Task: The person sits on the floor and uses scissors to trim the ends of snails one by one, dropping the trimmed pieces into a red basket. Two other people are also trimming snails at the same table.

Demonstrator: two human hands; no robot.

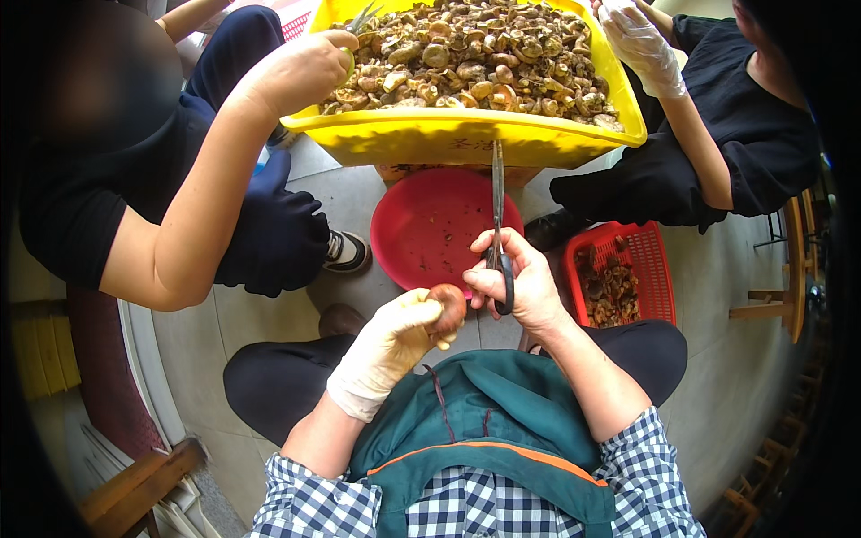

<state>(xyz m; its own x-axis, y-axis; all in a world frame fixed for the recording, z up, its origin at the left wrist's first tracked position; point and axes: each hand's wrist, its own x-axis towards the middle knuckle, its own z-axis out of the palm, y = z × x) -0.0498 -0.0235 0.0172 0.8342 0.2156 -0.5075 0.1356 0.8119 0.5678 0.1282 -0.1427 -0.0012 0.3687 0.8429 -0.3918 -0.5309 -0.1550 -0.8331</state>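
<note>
My left hand (pixel 397 333), in a pale thin glove, holds a reddish-brown mushroom (pixel 448 311) between thumb and fingers above my lap. Just right of it, my bare right hand (pixel 521 282) has a pair of scissors (pixel 498 195) with black handles, blades pointing away from me and appearing closed together. Below and beyond both hands is a round red basin (pixel 410 235) with small dark scraps on its bottom. Farther ahead stands a yellow tub (pixel 430 134) heaped with brown mushrooms (pixel 471 60).
A red plastic basket (pixel 662 282) with mushroom pieces is on the floor at right. At left a co-worker's bare arm (pixel 202 195) reaches over the tub, holding green-handled scissors. Another person's gloved hand (pixel 639 47) is at the tub's right rim. A wooden stool (pixel 794 269) stands far right.
</note>
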